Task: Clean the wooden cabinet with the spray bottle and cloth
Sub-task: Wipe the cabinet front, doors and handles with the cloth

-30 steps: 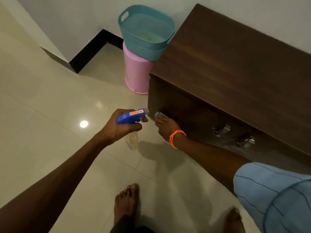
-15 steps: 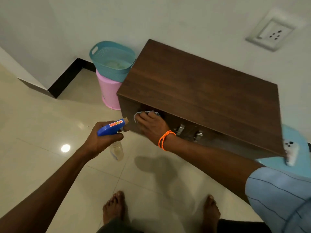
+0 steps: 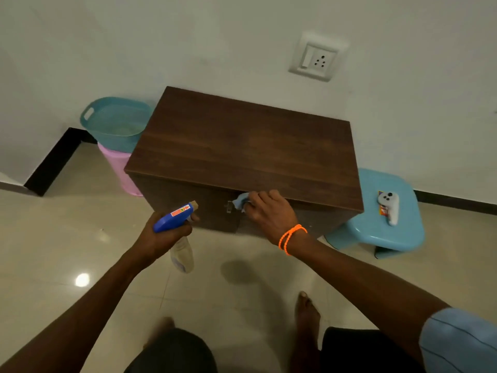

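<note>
Right grip (image 3: 271,214): fingers curled round blue cloth (image 3: 241,201), pressing it against the wooden cabinet (image 3: 242,146) front, just under the top edge, beside a metal handle (image 3: 229,207). Left grip (image 3: 158,235): I see it wrapped round the spray bottle (image 3: 177,227), nozzle toward the cabinet. Head view also shows a blue stool (image 3: 387,238) right of the cabinet.

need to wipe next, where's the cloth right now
In the head view the cloth is bunched in the right hand, pressed against the cabinet front just under its top edge.
</note>
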